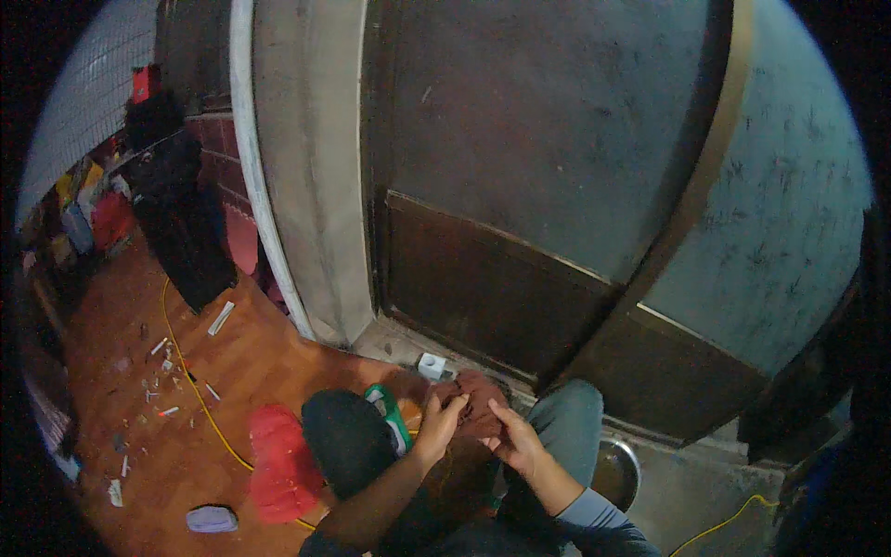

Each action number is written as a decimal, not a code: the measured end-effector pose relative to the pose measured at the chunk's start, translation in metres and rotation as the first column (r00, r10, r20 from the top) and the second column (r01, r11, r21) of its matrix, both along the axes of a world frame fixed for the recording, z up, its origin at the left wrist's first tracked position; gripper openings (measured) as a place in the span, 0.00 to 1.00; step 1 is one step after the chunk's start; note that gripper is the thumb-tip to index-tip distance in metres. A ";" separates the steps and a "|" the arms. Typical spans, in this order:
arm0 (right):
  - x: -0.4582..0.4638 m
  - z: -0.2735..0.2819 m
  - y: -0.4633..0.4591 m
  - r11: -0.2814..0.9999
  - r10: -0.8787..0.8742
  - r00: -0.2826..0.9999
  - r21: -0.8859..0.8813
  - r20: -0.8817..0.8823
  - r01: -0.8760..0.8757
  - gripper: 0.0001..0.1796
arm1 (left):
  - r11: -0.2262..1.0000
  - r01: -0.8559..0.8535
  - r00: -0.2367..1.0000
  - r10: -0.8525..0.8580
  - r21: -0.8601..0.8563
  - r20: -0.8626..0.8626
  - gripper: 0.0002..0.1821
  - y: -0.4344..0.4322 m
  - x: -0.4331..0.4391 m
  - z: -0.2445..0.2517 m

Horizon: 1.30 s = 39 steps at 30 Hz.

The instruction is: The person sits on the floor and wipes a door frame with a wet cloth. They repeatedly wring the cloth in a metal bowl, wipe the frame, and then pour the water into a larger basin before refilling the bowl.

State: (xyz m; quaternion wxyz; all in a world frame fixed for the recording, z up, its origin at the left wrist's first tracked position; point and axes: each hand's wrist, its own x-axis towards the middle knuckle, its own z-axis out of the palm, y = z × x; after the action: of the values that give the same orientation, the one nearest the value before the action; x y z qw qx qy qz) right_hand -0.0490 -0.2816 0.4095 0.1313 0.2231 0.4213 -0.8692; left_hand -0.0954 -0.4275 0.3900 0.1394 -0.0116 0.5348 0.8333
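Between my knees, my left hand (443, 422) and my right hand (516, 438) grip a reddish-brown cloth-like piece (480, 407). The thumbs lie on top of it, and the fingers go partly out of sight beneath. Its exact kind is hard to tell in the dim light. Just beyond it, a small white box-like object (431, 365) with a round opening sits by the door sill. A green and white item (391, 418), perhaps a shoe, shows beside my left knee.
A metal basin (616, 473) stands right of my right knee. A red bag or cloth (282, 466) lies at my left. Yellow cord (209, 418) crosses the reddish floor among scattered litter. A framed door (501, 306) rises ahead, with a white pipe (254, 167) to its left.
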 end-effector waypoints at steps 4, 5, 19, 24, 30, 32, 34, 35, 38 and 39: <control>0.010 -0.006 0.016 0.994 -0.100 0.995 0.044 0.011 0.099 0.16 | 1.000 -0.007 1.000 0.007 0.025 -0.001 0.21 0.017 -0.004 -0.011; 0.010 -0.006 0.019 0.985 -0.143 0.988 0.105 0.054 0.137 0.15 | 0.980 0.047 0.993 -0.068 0.194 0.101 0.22 0.022 -0.005 -0.014; -0.076 0.001 0.025 0.962 -0.264 0.961 0.046 -0.075 0.268 0.29 | 0.955 -0.021 0.983 -0.035 -0.296 -0.182 0.19 0.071 -0.092 -0.017; -0.169 0.017 0.002 0.956 -0.122 0.905 0.198 -0.406 0.218 0.25 | 0.906 -0.234 0.947 0.129 -0.353 -0.296 0.24 0.063 -0.176 -0.013; -0.320 0.046 -0.042 0.420 0.521 0.591 0.788 -0.616 0.451 0.24 | 0.835 -0.535 0.841 0.513 0.130 0.173 0.23 0.024 -0.251 0.024; -0.375 0.068 -0.057 0.153 0.783 0.355 0.711 -0.511 0.687 0.28 | 0.818 -0.528 0.846 0.483 0.228 0.224 0.23 0.009 -0.260 0.040; -0.433 0.090 -0.072 0.003 0.929 0.208 0.569 -0.305 0.822 0.26 | 0.788 -0.502 0.863 0.429 0.357 0.267 0.22 0.001 -0.266 0.051; -0.461 0.099 -0.080 -0.062 0.976 0.149 0.459 -0.157 0.886 0.24 | 0.823 -0.453 0.880 0.351 0.344 0.319 0.20 0.000 -0.268 0.054; -0.524 0.103 -0.099 -0.095 0.995 0.086 0.257 0.046 0.962 0.26 | 0.855 -0.370 0.887 0.209 0.362 0.412 0.19 0.002 -0.280 0.051; -0.539 0.099 -0.104 -0.160 0.983 0.136 0.215 0.121 0.963 0.23 | 0.866 -0.342 0.894 0.180 0.366 0.409 0.18 0.003 -0.287 0.047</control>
State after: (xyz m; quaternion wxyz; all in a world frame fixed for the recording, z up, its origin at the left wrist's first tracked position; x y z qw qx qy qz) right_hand -0.5877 -0.3856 0.5080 -0.3333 -0.5029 0.7830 0.1512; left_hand -0.3824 -0.4242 0.4367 0.1182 -0.2072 0.2968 0.9247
